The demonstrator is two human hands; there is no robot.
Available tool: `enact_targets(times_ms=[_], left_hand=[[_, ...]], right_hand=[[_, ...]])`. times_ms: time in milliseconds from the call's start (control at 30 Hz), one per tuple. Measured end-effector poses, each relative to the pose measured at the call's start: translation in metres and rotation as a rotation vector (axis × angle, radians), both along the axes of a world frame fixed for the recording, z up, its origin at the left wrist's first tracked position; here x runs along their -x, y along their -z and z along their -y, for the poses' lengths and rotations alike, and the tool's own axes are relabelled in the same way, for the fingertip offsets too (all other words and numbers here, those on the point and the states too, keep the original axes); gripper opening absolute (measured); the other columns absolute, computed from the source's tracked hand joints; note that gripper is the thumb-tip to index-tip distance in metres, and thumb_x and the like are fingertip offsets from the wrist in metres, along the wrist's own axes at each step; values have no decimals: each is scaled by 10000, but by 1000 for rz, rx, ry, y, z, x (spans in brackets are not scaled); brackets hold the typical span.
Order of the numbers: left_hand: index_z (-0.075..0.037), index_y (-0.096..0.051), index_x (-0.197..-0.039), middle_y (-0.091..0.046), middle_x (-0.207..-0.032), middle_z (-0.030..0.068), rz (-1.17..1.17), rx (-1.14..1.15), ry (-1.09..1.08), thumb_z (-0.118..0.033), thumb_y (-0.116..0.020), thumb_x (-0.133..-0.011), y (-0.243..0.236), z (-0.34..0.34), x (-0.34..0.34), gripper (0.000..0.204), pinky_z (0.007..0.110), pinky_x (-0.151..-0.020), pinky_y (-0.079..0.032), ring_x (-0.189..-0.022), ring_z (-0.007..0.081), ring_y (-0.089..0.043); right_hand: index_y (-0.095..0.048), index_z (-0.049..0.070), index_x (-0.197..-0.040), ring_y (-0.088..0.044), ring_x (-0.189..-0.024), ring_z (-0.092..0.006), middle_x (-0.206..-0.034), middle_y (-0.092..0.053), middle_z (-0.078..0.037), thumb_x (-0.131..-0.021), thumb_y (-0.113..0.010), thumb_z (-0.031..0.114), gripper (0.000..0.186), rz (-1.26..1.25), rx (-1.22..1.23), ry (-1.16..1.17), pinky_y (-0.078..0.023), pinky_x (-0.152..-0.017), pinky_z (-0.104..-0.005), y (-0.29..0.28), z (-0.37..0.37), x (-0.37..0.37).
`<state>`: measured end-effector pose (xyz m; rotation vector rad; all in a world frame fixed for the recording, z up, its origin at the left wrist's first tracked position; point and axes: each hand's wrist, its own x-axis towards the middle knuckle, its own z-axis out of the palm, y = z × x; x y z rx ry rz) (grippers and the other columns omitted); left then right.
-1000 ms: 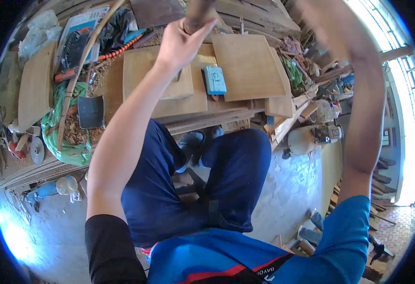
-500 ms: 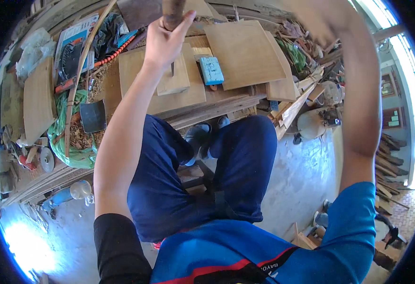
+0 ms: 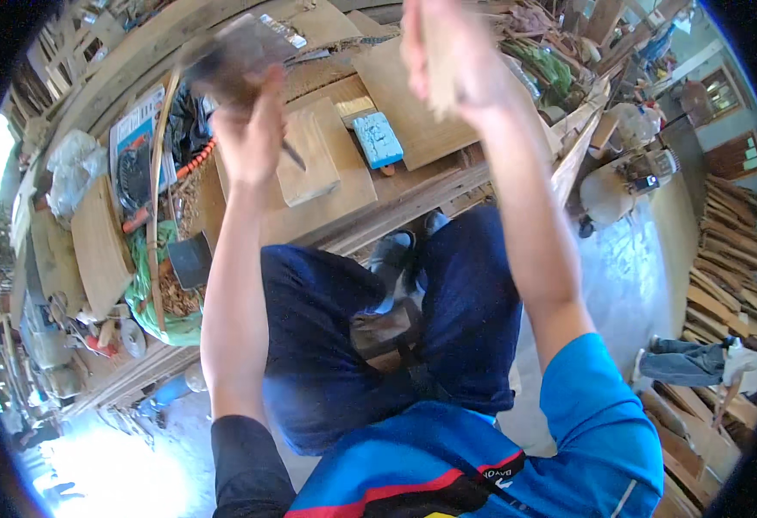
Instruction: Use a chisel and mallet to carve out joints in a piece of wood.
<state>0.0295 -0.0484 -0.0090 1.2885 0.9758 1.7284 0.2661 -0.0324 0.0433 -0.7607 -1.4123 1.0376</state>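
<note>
My left hand (image 3: 253,138) is closed around a chisel, whose handle is smeared by motion in front of a dark board. Its narrow dark blade (image 3: 295,156) points down over a pale rectangular wood block (image 3: 309,183); whether the tip touches cannot be told. The block lies on a thin flat board (image 3: 357,192) on the workbench. Blurred in the air above the bench's right half, my right hand (image 3: 473,73) grips a pale piece of wood (image 3: 441,56). Between the hands, a light-blue rectangular block (image 3: 378,140) rests beside the wood block.
A wide thin board (image 3: 413,95) lies under my right hand. To the left are a green bag of shavings (image 3: 141,289), a long wood strip (image 3: 156,198) and a clear plastic bag (image 3: 76,164). Stacked planks (image 3: 732,259) and another person (image 3: 715,367) are at the right.
My right hand has swung in leftward from the far upper right. My left hand with the chisel has tilted and sits slightly lower and left. The whole view has turned.
</note>
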Motion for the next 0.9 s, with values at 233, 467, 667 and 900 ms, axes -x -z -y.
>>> enact_targets(times_ms=[233,467,667,900], left_hand=[[-164,-312,-701,-224,-537,-54,298,2,-46,-226,-482,-1002,-35,17,31,351,290,-416,-133,-431,81,-155],[-170,-306,-676,-223,-520,-50,181,68,-67,-218,-512,-987,-13,5,22,376,277,-421,-141,-426,80,-168],[-166,-314,-689,-225,-521,-45,174,40,-156,-220,-539,-969,-8,4,14,363,277,-424,-141,-423,79,-180],[-171,-304,-673,-217,-523,-44,181,40,-177,-237,-538,-972,-5,2,14,386,279,-435,-142,-424,85,-181]], right_hand=[[-695,9,-1195,-672,-908,-197,-1000,-710,-140,-843,-654,672,752,387,297,196,-511,-825,-345,71,-14,-18],[-654,20,-1048,-586,-656,-118,-729,-598,-27,-962,-612,536,524,220,-161,213,-476,-594,-287,73,-4,-9],[-622,-27,-1292,-651,-992,-218,-1058,-696,-147,-922,-640,570,702,295,209,17,-499,-858,-340,56,5,-12],[-597,-48,-1323,-653,-1102,-284,-1175,-687,-204,-893,-638,609,786,306,219,-2,-491,-933,-366,58,5,-11]])
